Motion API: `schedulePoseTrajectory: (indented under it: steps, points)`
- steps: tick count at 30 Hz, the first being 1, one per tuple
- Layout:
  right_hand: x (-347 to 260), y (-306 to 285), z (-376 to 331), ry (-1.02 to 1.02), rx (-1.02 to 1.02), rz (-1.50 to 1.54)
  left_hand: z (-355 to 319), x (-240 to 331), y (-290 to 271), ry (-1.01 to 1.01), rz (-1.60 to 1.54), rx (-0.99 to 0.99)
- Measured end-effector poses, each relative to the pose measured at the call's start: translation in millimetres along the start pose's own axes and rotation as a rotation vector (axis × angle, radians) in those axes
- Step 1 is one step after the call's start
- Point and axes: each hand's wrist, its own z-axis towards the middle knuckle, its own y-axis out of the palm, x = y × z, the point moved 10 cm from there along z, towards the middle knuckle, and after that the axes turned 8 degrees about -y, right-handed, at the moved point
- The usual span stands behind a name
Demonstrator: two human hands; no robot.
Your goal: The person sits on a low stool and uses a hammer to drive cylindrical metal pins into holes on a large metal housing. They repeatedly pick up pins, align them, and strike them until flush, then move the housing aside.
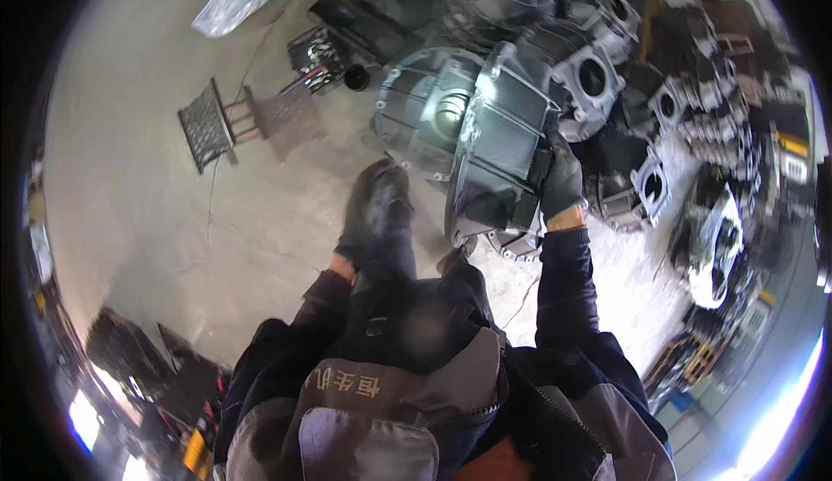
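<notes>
A large ribbed metal housing (507, 139) is tilted up on its side in front of my legs. My right hand (563, 176), in a dark glove, grips its right side; the fingertips are partly hidden behind the metal. My left hand (357, 243), also gloved, is by my left leg and blends into the dark trousers. Its fingers cannot be made out. Just left of the tilted housing lies a round bell-shaped housing (416, 108) with a bolt-hole rim.
More metal housings (592, 78) crowd the floor ahead and to the right. A rusty small stand (247, 121) and a box of small parts (316, 56) are ahead left. A clear plastic bag (232, 0) lies farther off. Plastic-wrapped parts (715, 251) stand at the right.
</notes>
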Motion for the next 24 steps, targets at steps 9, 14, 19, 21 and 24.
schedulePoseTrajectory:
  steps: [9,14,19,21,24]
  points:
    - [-77.8,-147.7,-158.5,-0.644,0.013,-0.486,-91.2,145.6,236.5,-0.152,-0.047,-0.281]
    - [11.5,-307.1,-237.0,-0.437,0.222,-0.317,-225.2,128.4,368.8,0.106,0.075,-0.509]
    - [85.4,-469.5,-355.7,-0.336,0.429,0.07,-340.4,39.9,511.8,-0.078,0.343,-0.828]
    - [92.9,-517.9,-404.4,-0.385,0.473,-0.246,-379.5,10.5,555.0,-0.061,0.395,-0.947]
    - [126.7,-593.5,-446.5,-0.254,0.653,-0.439,-414.5,-43.8,613.1,-0.257,0.276,-0.973]
